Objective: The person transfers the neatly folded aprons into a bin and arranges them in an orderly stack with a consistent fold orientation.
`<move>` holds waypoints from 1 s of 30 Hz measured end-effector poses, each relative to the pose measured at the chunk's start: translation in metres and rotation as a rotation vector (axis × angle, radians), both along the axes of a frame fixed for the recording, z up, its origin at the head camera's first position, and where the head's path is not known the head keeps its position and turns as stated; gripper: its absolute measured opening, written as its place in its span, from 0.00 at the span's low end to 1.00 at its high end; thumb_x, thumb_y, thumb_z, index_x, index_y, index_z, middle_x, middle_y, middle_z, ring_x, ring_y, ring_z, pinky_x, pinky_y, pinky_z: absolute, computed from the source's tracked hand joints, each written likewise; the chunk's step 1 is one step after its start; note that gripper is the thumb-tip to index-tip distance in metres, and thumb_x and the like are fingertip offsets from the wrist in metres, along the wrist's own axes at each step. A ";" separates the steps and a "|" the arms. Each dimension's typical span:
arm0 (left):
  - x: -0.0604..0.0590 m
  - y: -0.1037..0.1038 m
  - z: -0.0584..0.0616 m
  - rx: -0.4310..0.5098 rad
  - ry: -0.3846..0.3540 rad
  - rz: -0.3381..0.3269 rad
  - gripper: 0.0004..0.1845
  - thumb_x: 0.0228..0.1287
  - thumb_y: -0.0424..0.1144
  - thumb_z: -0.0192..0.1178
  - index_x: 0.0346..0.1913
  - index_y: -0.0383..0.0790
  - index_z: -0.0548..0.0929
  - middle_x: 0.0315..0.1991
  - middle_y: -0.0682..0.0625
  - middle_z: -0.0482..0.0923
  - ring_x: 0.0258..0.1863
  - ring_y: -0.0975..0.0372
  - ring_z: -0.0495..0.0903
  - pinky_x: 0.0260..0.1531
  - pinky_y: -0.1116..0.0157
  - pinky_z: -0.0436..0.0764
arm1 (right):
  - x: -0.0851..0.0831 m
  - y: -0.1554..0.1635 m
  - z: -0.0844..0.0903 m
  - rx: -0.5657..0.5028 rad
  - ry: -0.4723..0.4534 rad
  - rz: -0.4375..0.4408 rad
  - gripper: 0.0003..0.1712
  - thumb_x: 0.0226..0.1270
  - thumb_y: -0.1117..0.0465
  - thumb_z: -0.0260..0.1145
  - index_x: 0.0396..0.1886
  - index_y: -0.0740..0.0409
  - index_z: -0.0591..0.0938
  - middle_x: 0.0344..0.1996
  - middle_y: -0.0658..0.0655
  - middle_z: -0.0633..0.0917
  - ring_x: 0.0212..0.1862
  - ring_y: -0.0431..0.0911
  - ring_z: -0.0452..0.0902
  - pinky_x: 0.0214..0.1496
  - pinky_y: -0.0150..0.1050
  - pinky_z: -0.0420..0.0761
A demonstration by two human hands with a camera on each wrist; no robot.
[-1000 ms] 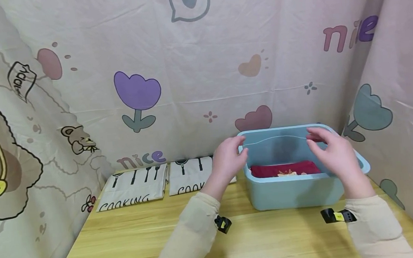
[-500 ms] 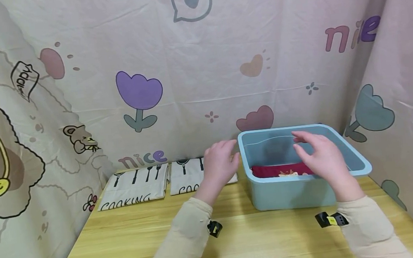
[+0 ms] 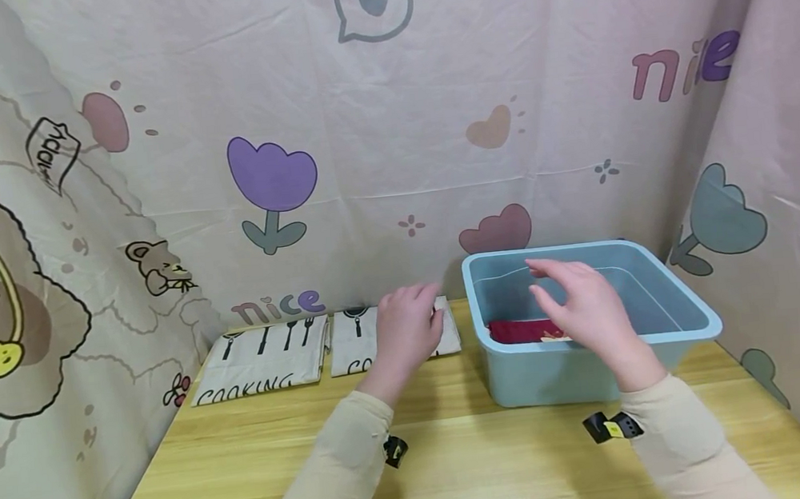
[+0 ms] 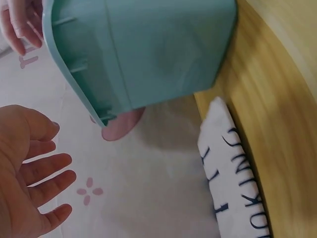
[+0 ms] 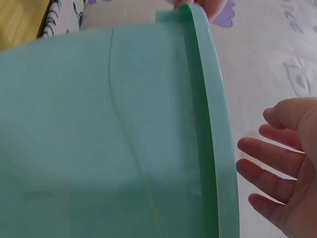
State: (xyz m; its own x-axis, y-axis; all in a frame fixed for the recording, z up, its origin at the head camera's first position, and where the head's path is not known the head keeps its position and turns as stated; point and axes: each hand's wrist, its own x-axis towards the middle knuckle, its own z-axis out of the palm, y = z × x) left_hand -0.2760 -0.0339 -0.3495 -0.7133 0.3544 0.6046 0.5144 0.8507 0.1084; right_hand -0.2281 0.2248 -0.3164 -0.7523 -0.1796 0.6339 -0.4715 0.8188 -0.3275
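My left hand [image 3: 404,329] hovers over the right one of two folded white cloths, its fingers loosely bent and holding nothing. That folded cloth [image 3: 345,351] has "COOKING" lettering and utensil prints, and the hand hides its middle. My right hand [image 3: 587,312] is above the front of a light blue plastic bin [image 3: 557,375], fingers spread and nothing in them. Inside the bin lies a dark red cloth [image 3: 516,331] with a pale print, partly covered by the right hand. In the left wrist view the left hand's fingers [image 4: 49,168] are apart from the bin.
Another folded white cloth [image 3: 259,363] with the same print lies at the far left of the wooden table [image 3: 479,467]. A printed curtain [image 3: 389,138] hangs behind the table and along both sides.
Both hands have moved left, the left one from beside the bin to over the right white cloth, the right one across the bin. The bin and cloths have stayed in place.
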 end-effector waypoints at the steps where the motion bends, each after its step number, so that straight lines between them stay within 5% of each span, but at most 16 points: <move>1: 0.000 -0.002 -0.002 -0.006 -0.005 0.006 0.19 0.64 0.41 0.66 0.57 0.44 0.83 0.53 0.49 0.83 0.52 0.53 0.79 0.55 0.50 0.74 | -0.001 -0.003 0.000 -0.001 0.005 0.008 0.24 0.63 0.66 0.69 0.60 0.62 0.80 0.49 0.62 0.85 0.53 0.61 0.76 0.54 0.60 0.75; 14: -0.012 -0.029 -0.037 -0.071 -0.048 0.061 0.20 0.63 0.42 0.66 0.57 0.41 0.82 0.53 0.47 0.82 0.52 0.51 0.79 0.58 0.50 0.71 | -0.008 -0.041 -0.007 -0.028 0.108 0.095 0.24 0.62 0.65 0.70 0.59 0.62 0.81 0.52 0.62 0.84 0.54 0.58 0.78 0.58 0.56 0.74; 30: -0.033 -0.061 -0.086 -0.010 -0.307 0.170 0.21 0.64 0.42 0.67 0.59 0.41 0.82 0.56 0.43 0.80 0.54 0.46 0.77 0.53 0.45 0.74 | -0.005 -0.064 -0.024 -0.020 0.070 0.136 0.25 0.63 0.63 0.71 0.60 0.60 0.81 0.54 0.60 0.84 0.57 0.57 0.77 0.61 0.54 0.74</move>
